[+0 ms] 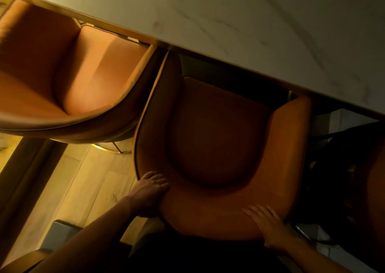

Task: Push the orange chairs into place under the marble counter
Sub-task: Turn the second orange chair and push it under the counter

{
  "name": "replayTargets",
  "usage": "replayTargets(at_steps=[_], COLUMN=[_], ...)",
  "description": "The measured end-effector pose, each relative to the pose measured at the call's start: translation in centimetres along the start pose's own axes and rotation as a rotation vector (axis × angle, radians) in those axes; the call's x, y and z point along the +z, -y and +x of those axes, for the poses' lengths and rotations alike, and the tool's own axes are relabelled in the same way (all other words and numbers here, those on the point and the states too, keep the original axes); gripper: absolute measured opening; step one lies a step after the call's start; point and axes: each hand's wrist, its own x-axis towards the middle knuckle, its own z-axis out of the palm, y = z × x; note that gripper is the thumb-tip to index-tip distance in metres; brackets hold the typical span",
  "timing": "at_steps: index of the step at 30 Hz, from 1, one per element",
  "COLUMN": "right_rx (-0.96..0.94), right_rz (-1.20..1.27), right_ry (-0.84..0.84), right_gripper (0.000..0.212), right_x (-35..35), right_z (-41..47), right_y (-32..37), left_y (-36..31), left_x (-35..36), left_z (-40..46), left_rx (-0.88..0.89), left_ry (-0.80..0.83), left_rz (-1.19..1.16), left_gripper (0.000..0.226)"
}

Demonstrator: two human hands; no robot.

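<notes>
Dim, warm-lit room seen from above. The marble counter [250,22], pale with grey veining, is seen running diagonally from the upper left to the right edge. Floor [87,181] is laid in light wood planks; a brighter yellow strip is visible at the far left.

The near orange chair [218,139] is placed with its seat front tucked just under the counter edge; its curved backrest is gripped by both hands. The left hand [149,195] is wrapped over the backrest's left curve, fingers together on top and thumb down behind. The right hand [264,220] is laid flat on the backrest's right part, fingers spread.

A second orange chair [73,70] is set just beside it to the left, its front also under the counter edge; its gold metal base [112,147] is partly visible on the floor.
</notes>
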Motion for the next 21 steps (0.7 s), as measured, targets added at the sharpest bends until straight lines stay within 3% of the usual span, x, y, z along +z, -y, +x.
replayTargets(at_steps=[8,15,21], right_rx=[0.038,0.093,0.159], right_rz=[0.009,0.003,0.075], right_ry=[0.026,-0.034,-0.166], right_gripper=[0.099,0.099,0.099], right_x=[-0.6,-0.2,2.2], right_z=[-0.2,-0.7,-1.0], right_y=[0.6,1.4,2.3], left_y=[0.1,-0.7,-1.6], left_x=[0.2,-0.2,0.0], left_z=[0.1,-0.1,-0.9], left_rx=[-0.022,-0.039,-0.052], left_ry=[0.067,0.112,0.066], left_rz=[0.047,0.127,0.146], left_gripper=[0.062,0.086,0.080])
